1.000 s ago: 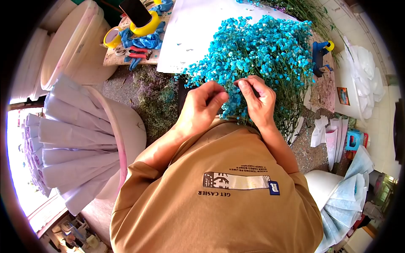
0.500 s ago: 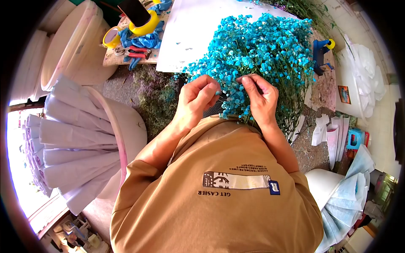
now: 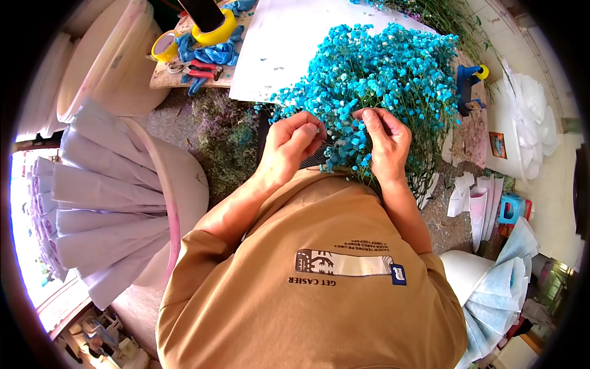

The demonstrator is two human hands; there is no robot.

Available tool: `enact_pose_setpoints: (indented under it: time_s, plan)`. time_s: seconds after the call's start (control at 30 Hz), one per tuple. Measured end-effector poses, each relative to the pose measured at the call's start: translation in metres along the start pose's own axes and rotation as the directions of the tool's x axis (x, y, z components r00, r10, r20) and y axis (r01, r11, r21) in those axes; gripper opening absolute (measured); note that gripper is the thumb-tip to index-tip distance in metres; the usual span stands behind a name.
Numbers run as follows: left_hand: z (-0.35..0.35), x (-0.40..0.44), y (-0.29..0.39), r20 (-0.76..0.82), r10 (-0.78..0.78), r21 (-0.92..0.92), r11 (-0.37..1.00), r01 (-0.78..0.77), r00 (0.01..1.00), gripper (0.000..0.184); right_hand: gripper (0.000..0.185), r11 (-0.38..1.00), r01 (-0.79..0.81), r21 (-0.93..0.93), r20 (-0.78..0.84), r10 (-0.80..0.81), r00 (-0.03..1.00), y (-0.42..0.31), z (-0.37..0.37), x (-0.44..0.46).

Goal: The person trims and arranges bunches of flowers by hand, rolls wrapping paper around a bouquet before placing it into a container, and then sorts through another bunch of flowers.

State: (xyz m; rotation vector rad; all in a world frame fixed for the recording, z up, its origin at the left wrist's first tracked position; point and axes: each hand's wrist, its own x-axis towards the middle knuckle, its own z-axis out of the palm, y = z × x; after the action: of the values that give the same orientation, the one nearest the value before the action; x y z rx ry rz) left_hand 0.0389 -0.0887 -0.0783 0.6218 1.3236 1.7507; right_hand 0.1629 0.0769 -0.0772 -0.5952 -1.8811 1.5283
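Note:
A large bunch of blue-dyed baby's breath with thin green stems lies in front of me, over the near edge of the white sheet. At its lower left, my left hand is closed, thumb against curled fingers. A tiny pale bit shows at those fingertips, too small to name. My right hand pinches thumb and forefinger together among the front blooms. What it grips is hidden by the fingers and flowers. Some blue sprigs hang in the gap between both hands.
On the table's left are red-handled pruning shears, a yellow tape roll, blue gloves and a phone. A blue tape dispenser stands right. Bins with white wrapping sheets and pale-blue sheets flank me.
The view has shifted slightly. My right hand has moved a little to the right, away from my left hand, and its fingers stay pinched. My left hand stays closed near the same blooms.

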Motion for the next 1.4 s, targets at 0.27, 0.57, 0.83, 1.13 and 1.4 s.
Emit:
enact_pose_setpoints:
  time_s: [0.27,0.57,0.83,1.13,1.4]
  plan:
    - [0.023,0.0,-0.001,-0.003,-0.011,0.358,0.934,0.011,1.0,0.02,0.021,0.981,-0.057,0.186,-0.001,0.058,0.998,0.002,-0.001,0.002]
    - [0.022,-0.002,-0.003,0.046,-0.004,0.4,0.917,-0.015,0.999,0.026,0.019,0.95,-0.066,0.304,0.019,0.063,0.998,0.001,-0.001,0.004]
    - [0.024,-0.004,0.007,-0.084,-0.02,-0.014,1.0,0.019,0.996,0.014,0.021,0.975,-0.075,0.21,0.001,0.076,0.997,0.002,-0.003,0.001]
    - [0.006,0.042,0.037,0.081,0.131,0.687,0.711,-0.151,0.988,0.024,0.02,0.991,0.016,0.13,0.013,-0.018,1.0,0.002,0.0,-0.002]
    - [-0.022,0.048,0.043,-0.103,-0.016,0.132,0.991,0.03,0.995,0.017,0.013,0.983,0.14,-0.119,0.11,-0.127,0.986,-0.003,-0.002,-0.002]
